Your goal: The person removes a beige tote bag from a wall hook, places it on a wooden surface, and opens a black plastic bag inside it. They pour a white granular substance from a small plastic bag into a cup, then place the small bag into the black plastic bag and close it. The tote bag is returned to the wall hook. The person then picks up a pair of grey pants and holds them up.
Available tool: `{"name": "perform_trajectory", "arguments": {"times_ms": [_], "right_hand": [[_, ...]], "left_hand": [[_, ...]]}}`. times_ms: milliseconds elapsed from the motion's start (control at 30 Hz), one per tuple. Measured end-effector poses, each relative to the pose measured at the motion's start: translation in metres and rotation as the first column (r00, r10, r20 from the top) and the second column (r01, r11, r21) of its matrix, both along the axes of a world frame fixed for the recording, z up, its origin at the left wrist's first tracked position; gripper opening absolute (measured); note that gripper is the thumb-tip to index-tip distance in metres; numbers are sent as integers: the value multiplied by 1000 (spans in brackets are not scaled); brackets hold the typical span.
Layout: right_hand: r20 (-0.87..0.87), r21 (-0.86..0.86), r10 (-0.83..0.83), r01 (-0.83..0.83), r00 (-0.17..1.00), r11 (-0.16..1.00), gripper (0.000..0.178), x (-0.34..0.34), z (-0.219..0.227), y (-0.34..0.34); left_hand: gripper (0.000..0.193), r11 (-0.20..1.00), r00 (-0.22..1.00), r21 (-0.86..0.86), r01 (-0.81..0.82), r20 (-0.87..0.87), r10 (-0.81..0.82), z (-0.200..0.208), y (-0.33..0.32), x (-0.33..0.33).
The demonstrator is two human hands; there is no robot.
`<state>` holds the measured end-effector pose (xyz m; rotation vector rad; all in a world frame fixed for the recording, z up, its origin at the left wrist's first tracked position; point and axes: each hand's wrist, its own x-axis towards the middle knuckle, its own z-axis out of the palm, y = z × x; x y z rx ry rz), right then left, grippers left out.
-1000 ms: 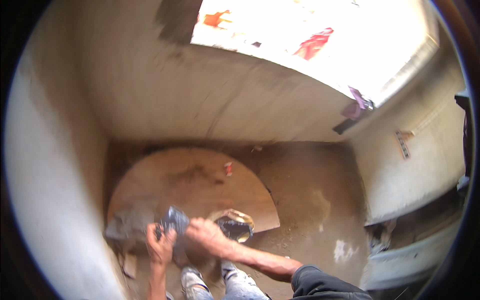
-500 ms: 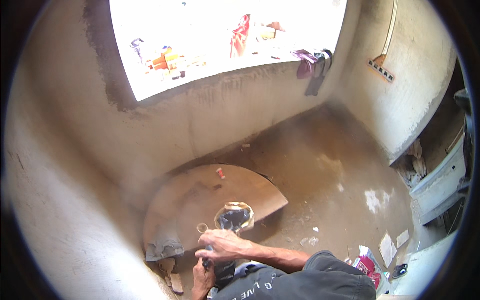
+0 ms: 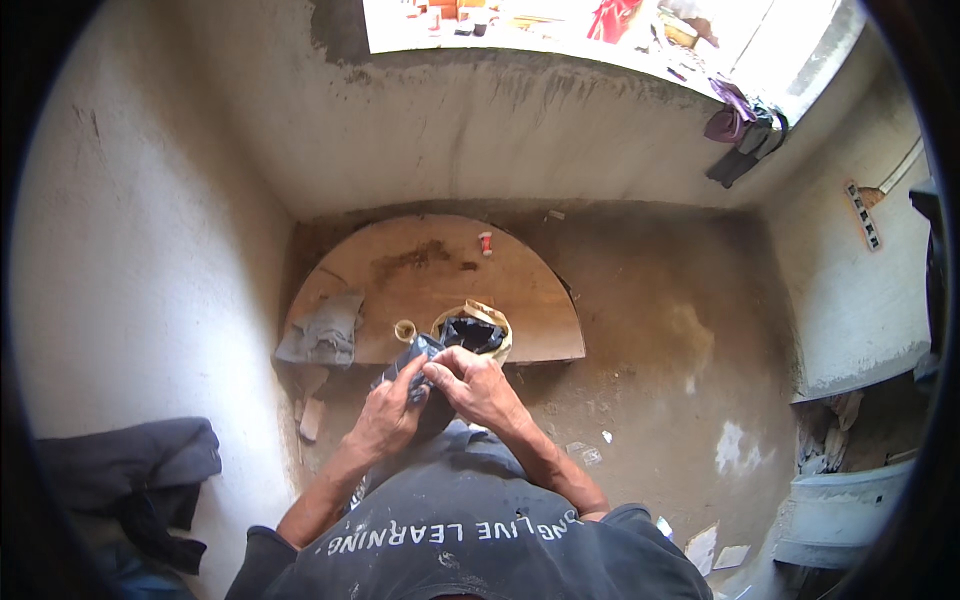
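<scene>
My left hand (image 3: 384, 415) is closed around a dark grey, shiny bundle (image 3: 412, 352) that looks like plastic, held up in front of my body. The fingers of my right hand (image 3: 482, 392) are bent and pinch the bundle's near right edge; its underside is hidden by my hands. Just beyond them, a yellowish sack (image 3: 507, 330) with a black plastic lining stands gaping on a half-round wooden board (image 3: 545, 320). Left of the sack is a small round cup-like container (image 3: 404, 330).
A grey cloth (image 3: 328, 330) lies on the board's left part, a small red-and-white object (image 3: 486, 243) at its back. Dark clothing (image 3: 130, 450) is at the left wall. Purple and dark cloths (image 3: 740, 130) hang from the window ledge. White scraps (image 3: 702, 548) lie lower right.
The view has swung left and down, so the board sits higher and more of both forearms shows. My hands have lifted the dark bundle into plainer sight, with the right hand now at its right side.
</scene>
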<state>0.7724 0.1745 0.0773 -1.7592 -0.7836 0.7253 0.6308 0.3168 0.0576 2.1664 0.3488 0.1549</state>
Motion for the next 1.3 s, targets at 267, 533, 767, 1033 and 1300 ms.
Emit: {"name": "perform_trajectory", "arguments": {"times_ms": [267,533,767,1033,1300], "right_hand": [[-290,293,-2,91,957,952,17,16,-20,-4],[337,567,-255,21,906,823,21,12,-45,-35],[-402,444,-63,255,914,859,22,13,-45,-43],[120,666,-195,67,973,743,23,-5,-44,-53],[561,429,187,-477,806,767,57,46,1,-62]], "left_hand": [[72,937,962,346,47,237,-136,5,-20,33],[39,648,993,-759,-57,26,118,-11,-43,40],[43,509,994,-856,-92,-48,100,-15,-44,42],[36,413,988,-899,-144,-105,115,-12,-40,34],[15,909,972,-359,212,-20,-235,33,-33,28]]}}
